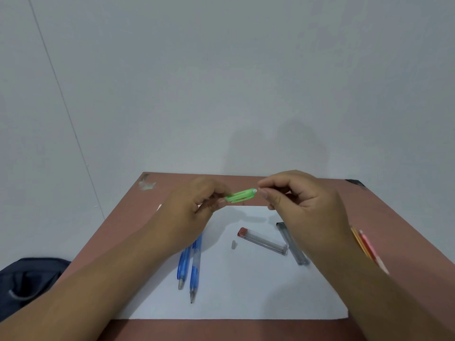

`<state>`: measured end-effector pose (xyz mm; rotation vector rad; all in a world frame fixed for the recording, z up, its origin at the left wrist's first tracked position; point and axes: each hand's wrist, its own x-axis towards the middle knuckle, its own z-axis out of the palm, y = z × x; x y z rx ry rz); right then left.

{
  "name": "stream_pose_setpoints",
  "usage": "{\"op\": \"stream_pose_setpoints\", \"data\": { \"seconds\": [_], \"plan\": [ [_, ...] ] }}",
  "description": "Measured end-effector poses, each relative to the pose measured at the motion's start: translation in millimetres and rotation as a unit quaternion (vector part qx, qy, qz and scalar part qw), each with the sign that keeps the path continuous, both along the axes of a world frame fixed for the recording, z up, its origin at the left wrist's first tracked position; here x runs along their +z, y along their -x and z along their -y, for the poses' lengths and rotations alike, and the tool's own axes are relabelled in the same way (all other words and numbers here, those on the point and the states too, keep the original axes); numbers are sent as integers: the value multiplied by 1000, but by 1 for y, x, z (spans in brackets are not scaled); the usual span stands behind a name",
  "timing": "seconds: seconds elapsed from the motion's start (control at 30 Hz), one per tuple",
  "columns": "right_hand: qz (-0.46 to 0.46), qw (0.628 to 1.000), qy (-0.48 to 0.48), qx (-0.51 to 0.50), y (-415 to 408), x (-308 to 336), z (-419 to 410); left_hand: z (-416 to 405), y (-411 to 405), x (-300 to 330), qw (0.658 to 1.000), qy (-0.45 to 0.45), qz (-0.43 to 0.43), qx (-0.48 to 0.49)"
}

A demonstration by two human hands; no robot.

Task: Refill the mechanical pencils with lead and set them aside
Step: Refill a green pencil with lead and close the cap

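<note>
My left hand [197, 205] grips the slim green plastic mechanical pencil [240, 195] above the table | my right hand [302, 200] fingertips pinch at its cap end | light, slick barrel; lead likely brittle

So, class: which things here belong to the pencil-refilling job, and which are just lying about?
Job: green mechanical pencil, two blue mechanical pencils, red-capped lead tube, grey lead case, small cap.
Lying about: dark bag, white paper sheet.
</note>
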<state>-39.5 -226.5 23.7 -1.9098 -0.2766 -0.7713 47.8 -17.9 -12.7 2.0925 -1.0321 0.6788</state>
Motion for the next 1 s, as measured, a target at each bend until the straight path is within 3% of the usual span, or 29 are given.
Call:
{"op": "stream_pose_setpoints", "data": {
  "seconds": [0.33, 0.47, 0.63, 0.8, 1.0],
  "plan": [
    [40, 993, 106, -36, -6, -6, 3, 1, 1, 0, 1000, -16, -6, 16],
    [47, 978, 197, -59, -11, -8, 8, -2, 0, 1, 999, -34, 17, 38],
    [-53, 981, 185, -37, -8, -8, 8, -3, 1, 6, 992, -82, 93, 31],
    [-112, 991, 67, -28, -8, -6, 1, -6, -1, 6, 997, -64, 24, 39],
    [-244, 949, 195, -28, -8, -17, -8, -16, -8, 7, 993, -37, -48, 103]
  ]
}}
